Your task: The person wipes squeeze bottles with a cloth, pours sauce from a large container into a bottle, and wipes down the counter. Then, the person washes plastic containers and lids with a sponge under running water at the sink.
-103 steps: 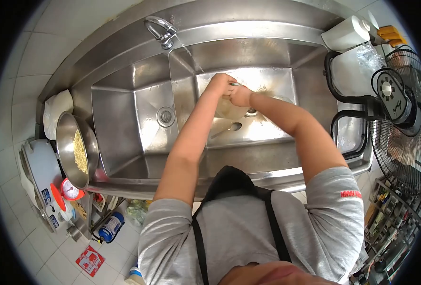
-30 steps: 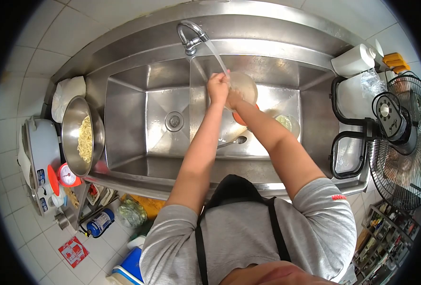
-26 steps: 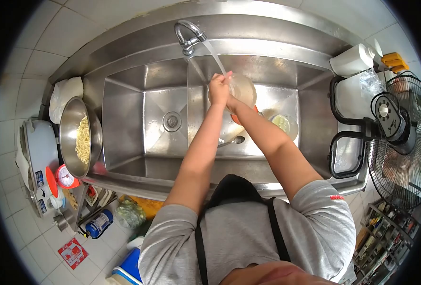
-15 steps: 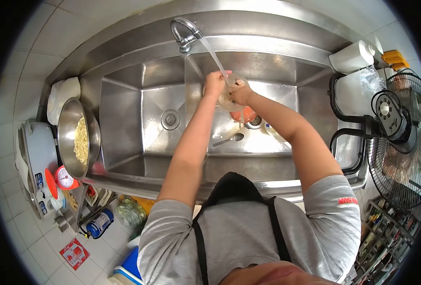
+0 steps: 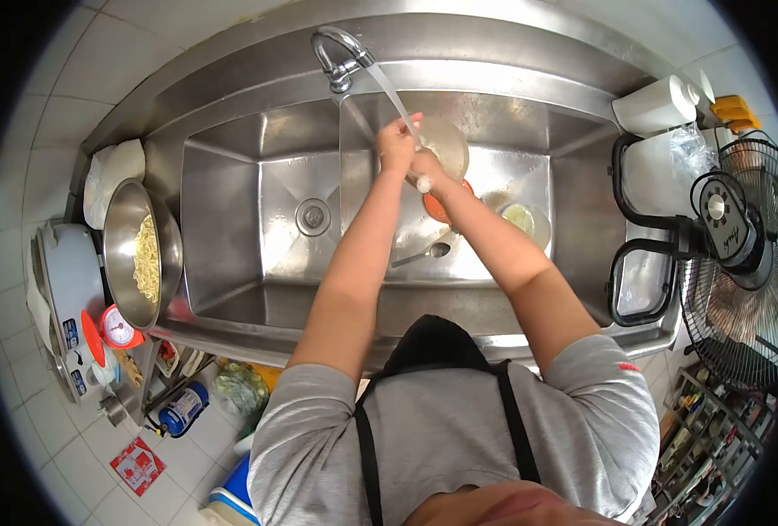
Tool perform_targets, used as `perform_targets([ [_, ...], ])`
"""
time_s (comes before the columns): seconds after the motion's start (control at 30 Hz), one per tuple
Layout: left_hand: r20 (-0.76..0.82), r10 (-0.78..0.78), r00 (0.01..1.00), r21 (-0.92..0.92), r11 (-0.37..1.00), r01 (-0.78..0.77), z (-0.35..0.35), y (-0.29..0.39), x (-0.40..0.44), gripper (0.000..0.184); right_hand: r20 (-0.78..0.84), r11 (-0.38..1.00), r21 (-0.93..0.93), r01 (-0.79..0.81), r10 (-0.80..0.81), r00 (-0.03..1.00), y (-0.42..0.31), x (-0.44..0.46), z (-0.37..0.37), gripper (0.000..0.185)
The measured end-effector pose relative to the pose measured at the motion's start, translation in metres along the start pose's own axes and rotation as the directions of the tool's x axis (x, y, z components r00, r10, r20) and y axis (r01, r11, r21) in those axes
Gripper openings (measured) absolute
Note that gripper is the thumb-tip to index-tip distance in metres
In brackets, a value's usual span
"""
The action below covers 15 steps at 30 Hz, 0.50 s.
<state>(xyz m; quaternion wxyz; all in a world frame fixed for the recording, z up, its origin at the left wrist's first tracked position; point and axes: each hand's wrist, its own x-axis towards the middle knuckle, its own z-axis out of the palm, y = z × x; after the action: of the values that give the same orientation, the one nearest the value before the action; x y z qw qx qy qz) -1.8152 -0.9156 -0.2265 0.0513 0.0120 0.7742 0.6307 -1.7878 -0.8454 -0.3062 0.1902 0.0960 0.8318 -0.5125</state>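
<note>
Water runs from the curved faucet onto my hands over the right basin. My left hand grips the left edge of a round translucent bowl, which is tilted under the stream. Close against it, my right hand is closed at the bowl's near side, with a small whitish patch on it; what its fingers hold is hidden. Beneath the bowl an orange dish shows in part. A metal spoon lies on the basin floor. To the right sits a clear bowl with something pale green.
A steel bowl with yellowish noodles stands left of the sink, near a red scale. The left basin has a drain. On the right are a black-framed rack, a white roll and a fan.
The faucet stream is fuller than in the oldest frame. My right hand has drawn back from inside the bowl toward my left hand, and the clear bowl at the right shows again.
</note>
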Motion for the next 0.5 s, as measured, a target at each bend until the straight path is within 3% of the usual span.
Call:
perform_targets([
  [0.03,0.002,-0.004,1.000,0.001,1.000,0.004,-0.004,-0.002,0.000,0.019,0.041,0.951,-0.290,0.107,-0.100,0.994,0.003,-0.003,0.000,0.050],
  [0.07,0.032,0.017,0.999,-0.005,1.000,-0.017,-0.006,-0.004,0.004,0.019,0.002,0.968,-0.248,-0.034,0.036,0.999,-0.012,-0.025,-0.009,0.044],
  [0.1,0.064,0.035,0.997,-0.011,0.999,-0.034,-0.007,-0.006,0.005,0.019,0.003,0.968,-0.247,-0.034,0.036,0.999,-0.020,-0.039,-0.020,0.044],
  [0.17,0.120,0.037,0.992,0.031,0.999,-0.041,-0.005,-0.002,-0.004,0.019,0.248,0.667,-0.712,0.217,-0.051,0.967,-0.022,-0.058,-0.037,0.034],
  [0.2,0.183,0.040,0.982,0.067,0.996,-0.053,0.001,-0.001,-0.007,0.019,0.375,0.494,-0.814,0.306,0.044,0.926,-0.016,-0.050,-0.043,0.035],
  [0.23,0.185,0.039,0.982,0.067,0.996,-0.053,0.008,0.000,-0.011,0.019,0.374,0.495,-0.814,0.305,0.046,0.926,-0.006,-0.049,-0.041,0.035],
  [0.27,0.203,0.112,0.973,0.037,0.992,-0.122,0.017,0.002,-0.010,0.018,0.191,0.426,-0.876,0.226,-0.125,0.974,0.018,-0.038,-0.033,0.037],
  [0.3,0.216,0.180,0.960,0.008,0.983,-0.186,0.021,0.001,-0.009,0.018,0.013,0.374,-0.918,0.130,-0.301,0.954,0.039,-0.027,-0.022,0.038],
  [0.33,0.238,0.165,0.957,0.019,0.984,-0.174,0.021,0.018,-0.015,0.018,-0.230,0.499,-0.864,-0.073,-0.261,0.938,0.049,-0.014,-0.006,0.040],
  [0.37,0.236,0.162,0.958,0.017,0.985,-0.171,0.023,0.017,-0.017,0.018,-0.331,0.739,-0.659,-0.141,-0.117,0.936,0.045,-0.002,-0.003,0.040],
  [0.4,0.185,0.143,0.972,-0.005,0.989,-0.145,0.027,0.014,-0.017,0.018,-0.363,0.960,-0.209,-0.187,0.102,0.926,0.032,0.006,-0.002,0.040],
  [0.43,0.136,0.120,0.983,-0.027,0.993,-0.118,0.030,0.011,-0.019,0.018,-0.290,0.949,0.242,-0.201,0.269,0.919,0.023,0.009,-0.002,0.040],
  [0.47,0.082,0.131,0.988,-0.050,0.991,-0.127,0.029,0.008,-0.019,0.019,-0.215,0.871,0.452,-0.190,0.313,0.925,0.014,0.008,-0.001,0.040],
  [0.5,0.078,0.140,0.987,-0.050,0.989,-0.136,0.028,0.007,-0.014,0.019,-0.161,0.831,0.529,-0.173,0.299,0.941,0.007,0.004,-0.001,0.041],
])
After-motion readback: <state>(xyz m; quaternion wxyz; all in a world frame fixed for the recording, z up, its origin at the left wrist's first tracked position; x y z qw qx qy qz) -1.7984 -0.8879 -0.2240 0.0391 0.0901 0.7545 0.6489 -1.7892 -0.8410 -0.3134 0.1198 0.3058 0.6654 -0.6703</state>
